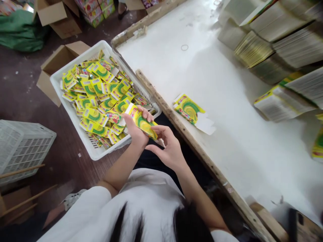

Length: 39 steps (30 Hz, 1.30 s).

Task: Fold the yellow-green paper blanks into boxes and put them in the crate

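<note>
The left hand gripped the yellow-green packet, its lower end touched by the part-open right hand; the packet was at the basket's four o'clock edge, left of the table.

A white table with a worn wooden edge stands over a dark reddish-brown floor; pale light gleams on the tabletop, and soft shadows cross it.
</note>
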Each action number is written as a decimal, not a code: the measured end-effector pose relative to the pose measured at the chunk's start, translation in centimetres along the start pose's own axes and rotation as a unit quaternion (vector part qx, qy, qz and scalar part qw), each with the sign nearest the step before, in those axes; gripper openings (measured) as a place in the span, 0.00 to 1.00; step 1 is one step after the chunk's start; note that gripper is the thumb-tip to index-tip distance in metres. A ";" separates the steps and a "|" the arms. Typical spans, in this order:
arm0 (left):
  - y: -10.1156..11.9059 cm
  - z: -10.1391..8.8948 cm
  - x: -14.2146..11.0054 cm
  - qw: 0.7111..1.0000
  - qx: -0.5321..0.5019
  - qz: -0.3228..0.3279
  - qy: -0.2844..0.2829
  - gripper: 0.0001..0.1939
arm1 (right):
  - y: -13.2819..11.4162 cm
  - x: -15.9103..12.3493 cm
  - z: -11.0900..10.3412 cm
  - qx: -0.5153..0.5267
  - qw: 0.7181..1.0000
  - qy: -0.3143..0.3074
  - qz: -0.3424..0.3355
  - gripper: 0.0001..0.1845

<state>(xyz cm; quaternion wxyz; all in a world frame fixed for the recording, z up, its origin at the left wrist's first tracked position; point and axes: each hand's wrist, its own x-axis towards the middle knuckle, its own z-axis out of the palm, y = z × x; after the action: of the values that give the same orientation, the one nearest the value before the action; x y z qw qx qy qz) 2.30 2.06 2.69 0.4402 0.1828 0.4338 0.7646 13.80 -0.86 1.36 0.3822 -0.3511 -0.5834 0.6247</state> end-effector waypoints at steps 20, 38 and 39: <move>4.6 -3.7 -0.9 0.724 0.591 0.115 -0.337 0.35 | -0.8 -0.1 -3.8 -0.344 0.899 0.094 -0.254 0.16; 0.4 -4.4 -1.5 0.753 0.523 0.152 -0.370 0.33 | 1.3 0.1 -2.2 -0.024 0.996 -0.027 -0.083 0.32; 0.1 -4.5 -1.4 0.752 0.522 0.167 -0.366 0.34 | 1.1 0.1 -2.3 -0.075 0.992 -0.025 -0.100 0.31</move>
<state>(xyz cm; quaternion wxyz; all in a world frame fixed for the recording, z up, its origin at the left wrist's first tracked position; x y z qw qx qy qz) 0.04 -1.36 0.39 0.2667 0.7194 0.5335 0.3558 15.72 0.27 0.05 0.4008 -0.3023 -0.6704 0.5464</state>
